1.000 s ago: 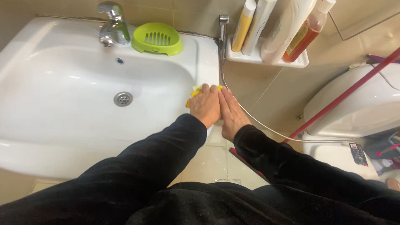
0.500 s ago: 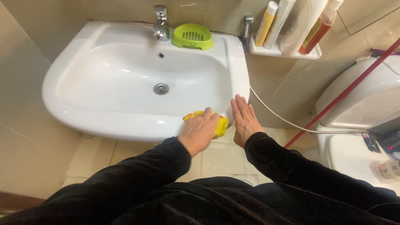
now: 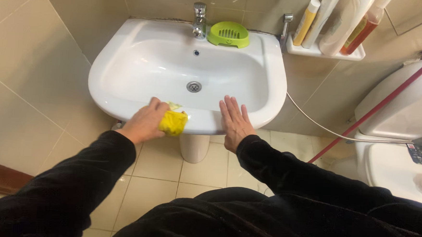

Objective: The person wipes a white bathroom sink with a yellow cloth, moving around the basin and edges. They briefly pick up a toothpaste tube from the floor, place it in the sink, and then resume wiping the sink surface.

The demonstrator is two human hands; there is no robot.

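The yellow cloth (image 3: 173, 123) sits on the front rim of the white sink (image 3: 128, 51), a little left of the middle. The left hand (image 3: 146, 122) is on it. Its fingers are curled around the cloth and press it to the rim. A small bit of cloth sticks up past the fingers.

The right hand (image 3: 235, 122) lies flat on the same rim, to the right of the cloth and apart from it. Its fingers are spread out straight and hold nothing. Both arms wear black sleeves (image 3: 275, 170).

In the bowl of the sink is a round metal drain (image 3: 194, 87), between the two hands and a bit further back. At the back of the sink stands a shiny tap (image 3: 199, 20). Just beside the tap, on its right, is a green soap dish (image 3: 228, 34).

Right of the sink a small white shelf (image 3: 327, 53) hangs on the wall. Bottles (image 3: 339, 19) stand on it: one yellow, some white and one orange. A thin hose (image 3: 316, 126) runs down the wall from near the sink. A red pole (image 3: 380, 103) leans across in front of a white toilet (image 3: 403, 114). Under the sink is its white foot (image 3: 193, 146), standing on a pale tiled floor (image 3: 160, 173).
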